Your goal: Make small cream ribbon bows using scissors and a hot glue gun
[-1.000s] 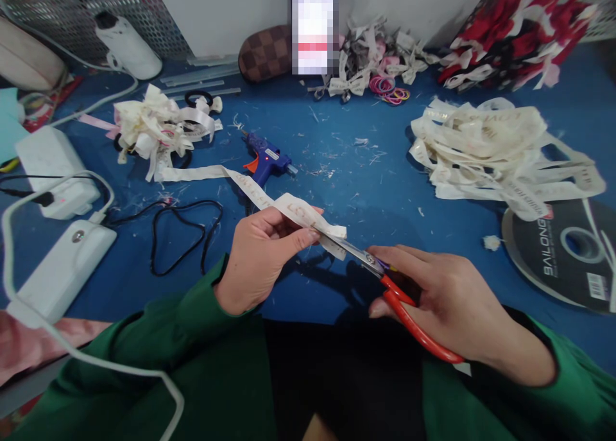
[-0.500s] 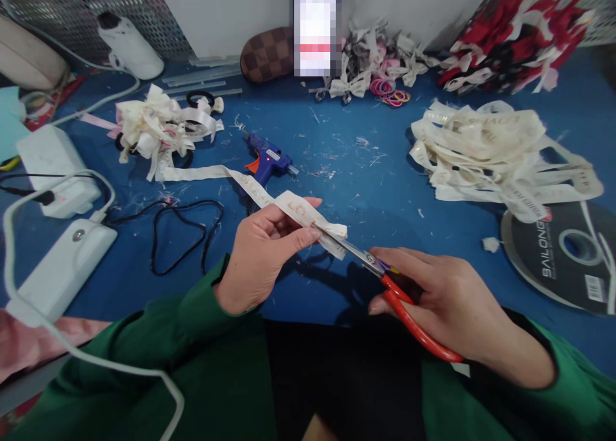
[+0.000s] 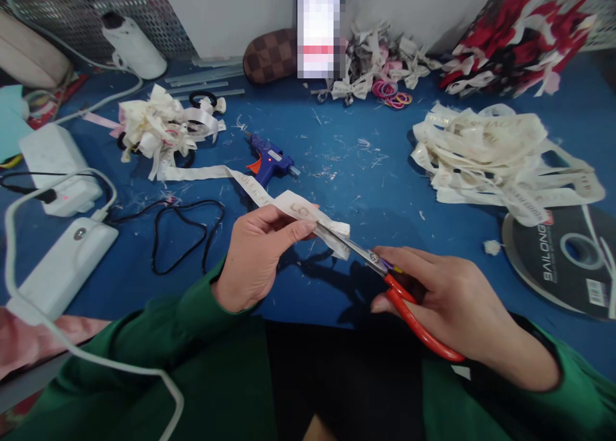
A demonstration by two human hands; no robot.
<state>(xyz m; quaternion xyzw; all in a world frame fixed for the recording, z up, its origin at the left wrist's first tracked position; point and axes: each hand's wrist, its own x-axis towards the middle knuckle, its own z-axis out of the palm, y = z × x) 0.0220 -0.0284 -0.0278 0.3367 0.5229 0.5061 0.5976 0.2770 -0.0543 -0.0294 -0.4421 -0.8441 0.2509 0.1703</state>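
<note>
My left hand [image 3: 260,251] pinches a folded cream ribbon [image 3: 301,207] with printed letters between thumb and fingers. The ribbon's tail runs up and left to a bundle of cream ribbon loops [image 3: 158,129]. My right hand [image 3: 447,300] is wrapped round red-handled scissors [image 3: 409,316]. Their blades point up and left and lie against the ribbon, with the tips at my left thumb. Just beyond the ribbon a blue glue gun [image 3: 272,160] rests on the table.
The blue table [image 3: 308,293] holds a cream ribbon pile [image 3: 481,149] and a black spool [image 3: 553,255] at right. Red and grey ribbon bundles, a checkered case [image 3: 269,56] and a phone [image 3: 317,17] stand behind. White power adapters [image 3: 70,268] and cables lie left.
Both hands hold almost the same pose. The scissor blades look slightly closer together along the ribbon, and the whole view has shifted a little.
</note>
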